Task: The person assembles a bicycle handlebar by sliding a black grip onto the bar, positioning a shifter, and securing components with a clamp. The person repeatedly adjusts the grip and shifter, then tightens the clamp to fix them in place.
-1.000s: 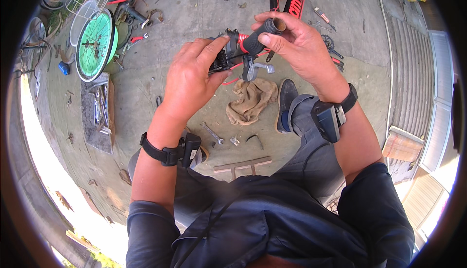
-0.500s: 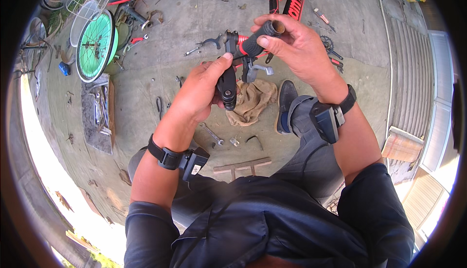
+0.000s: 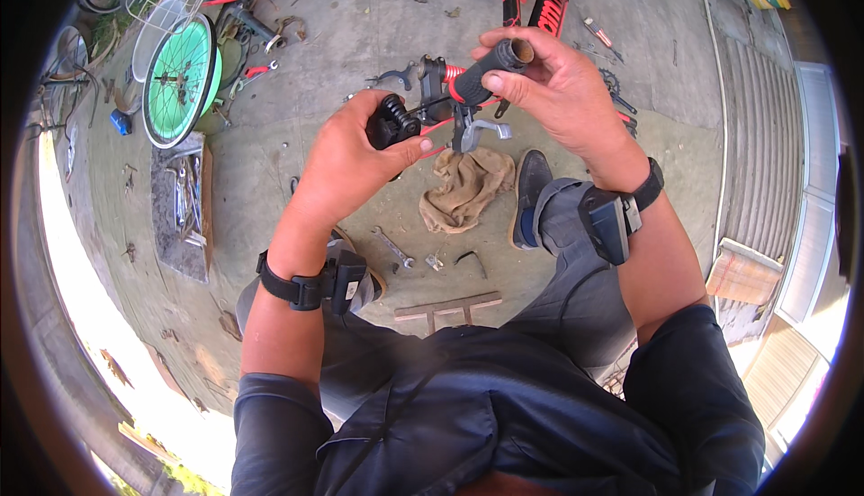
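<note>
Near the middle, my right hand (image 3: 560, 86) is closed around the black rubber handlebar grip (image 3: 477, 82), whose open, brownish tube end faces up. A grey brake lever (image 3: 486, 132) and its black clamp hang just below the grip. My left hand (image 3: 346, 149) is closed on a black part with a ribbed, coil-like end (image 3: 393, 121), held left of the grip. Its exact kind I cannot make out, and my palm hides some of it. Red cable (image 3: 435, 127) runs between the two hands. Behind them is a black assembly with a red spring (image 3: 448, 73).
A red and black bicycle frame (image 3: 547, 1) lies ahead. Below my hands are a brown cloth (image 3: 466, 190) and a wrench (image 3: 393, 248). Leftward stand a tool tray (image 3: 209, 199) and a green-backed wheel (image 3: 180, 82). A small wooden stand (image 3: 448, 307) is near my legs.
My left hand has moved away from the grip to the left and turned the black part, so its ribbed end now faces up. My right hand stays on the grip, shifted slightly right.
</note>
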Demonstrator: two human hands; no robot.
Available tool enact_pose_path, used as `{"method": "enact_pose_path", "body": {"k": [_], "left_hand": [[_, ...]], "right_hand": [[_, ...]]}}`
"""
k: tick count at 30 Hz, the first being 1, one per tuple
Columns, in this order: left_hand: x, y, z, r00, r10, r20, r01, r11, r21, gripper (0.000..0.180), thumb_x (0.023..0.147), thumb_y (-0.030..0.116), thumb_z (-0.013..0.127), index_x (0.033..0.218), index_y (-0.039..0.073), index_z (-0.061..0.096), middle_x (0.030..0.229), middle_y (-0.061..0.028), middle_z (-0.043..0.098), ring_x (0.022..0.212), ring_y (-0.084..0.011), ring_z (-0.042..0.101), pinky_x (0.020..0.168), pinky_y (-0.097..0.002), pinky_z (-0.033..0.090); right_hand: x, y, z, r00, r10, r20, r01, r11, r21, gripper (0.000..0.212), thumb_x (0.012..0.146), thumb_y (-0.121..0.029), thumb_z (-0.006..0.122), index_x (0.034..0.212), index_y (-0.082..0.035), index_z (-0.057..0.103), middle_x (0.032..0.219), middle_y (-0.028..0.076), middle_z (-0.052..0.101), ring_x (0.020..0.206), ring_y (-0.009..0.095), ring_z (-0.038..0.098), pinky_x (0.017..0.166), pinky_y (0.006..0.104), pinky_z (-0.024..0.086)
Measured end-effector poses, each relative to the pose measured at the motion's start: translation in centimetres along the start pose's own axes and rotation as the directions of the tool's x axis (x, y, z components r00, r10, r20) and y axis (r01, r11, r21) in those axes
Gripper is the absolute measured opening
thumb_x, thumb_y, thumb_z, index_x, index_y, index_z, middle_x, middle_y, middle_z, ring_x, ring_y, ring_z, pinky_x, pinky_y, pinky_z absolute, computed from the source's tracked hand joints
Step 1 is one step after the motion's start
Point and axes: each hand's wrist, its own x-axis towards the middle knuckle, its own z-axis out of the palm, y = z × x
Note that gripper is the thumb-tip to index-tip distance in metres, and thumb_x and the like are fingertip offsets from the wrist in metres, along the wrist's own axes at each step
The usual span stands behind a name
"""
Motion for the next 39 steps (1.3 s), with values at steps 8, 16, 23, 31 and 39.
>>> {"method": "enact_pose_path", "body": {"k": [8,16,23,31,39], "left_hand": [[-0.1,-0.1,0.1,0.973,0.221,-0.064,-0.21,0.968,0.139,0.06,0.073,0.019,0.091,0.122,-0.003,0.064,0.112,-0.0167,0.067,0.098,-0.0316,0.067,0.087,-0.0382,0.054],[0.1,0.0,0.2,0.959,0.274,-0.076,-0.252,0.942,0.223,0.059,0.073,0.017,0.09,0.123,-0.001,0.065,0.113,-0.0175,0.066,0.1,-0.0354,0.067,0.088,-0.0405,0.054],[0.0,-0.1,0.2,0.957,0.269,-0.109,-0.241,0.946,0.215,0.059,0.073,0.018,0.09,0.123,-0.001,0.065,0.115,-0.0181,0.067,0.1,-0.0358,0.067,0.089,-0.0403,0.054],[-0.3,-0.1,-0.2,0.961,0.251,-0.118,-0.223,0.952,0.208,0.058,0.075,0.02,0.089,0.123,-0.002,0.065,0.115,-0.0184,0.068,0.101,-0.0354,0.067,0.09,-0.0395,0.054],[-1.0,-0.4,-0.9,0.978,0.15,-0.145,-0.143,0.988,0.06,0.061,0.077,0.022,0.09,0.125,-0.004,0.064,0.106,-0.0155,0.069,0.093,-0.025,0.068,0.085,-0.0357,0.055]], "right_hand": [[0.1,-0.1,-0.2,0.998,0.04,-0.039,-0.049,0.97,-0.237,0.031,0.094,-0.007,0.075,0.121,0.0,0.062,0.108,0.007,0.069,0.094,0.014,0.071,0.084,0.0299,0.061],[0.1,-0.2,0.5,0.993,-0.09,-0.081,0.083,0.993,-0.086,0.028,0.089,-0.01,0.082,0.11,-0.001,0.065,0.09,-0.001,0.068,0.085,0.007,0.067,0.07,0.0251,0.055],[-0.2,-1.1,0.2,0.968,-0.177,-0.181,0.152,0.978,-0.143,0.032,0.09,-0.011,0.081,0.116,0.0,0.064,0.094,0.002,0.072,0.083,0.008,0.067,0.073,0.0233,0.055],[-0.1,-2.4,0.7,0.906,-0.333,-0.262,0.313,0.943,-0.117,0.03,0.093,-0.011,0.08,0.113,0.001,0.062,0.095,0.005,0.073,0.083,0.01,0.069,0.075,0.0254,0.057],[0.0,-3.2,0.5,0.869,-0.403,-0.286,0.367,0.914,-0.172,0.026,0.095,-0.012,0.077,0.113,0.001,0.064,0.094,0.002,0.07,0.085,0.008,0.064,0.076,0.024,0.052]]}}
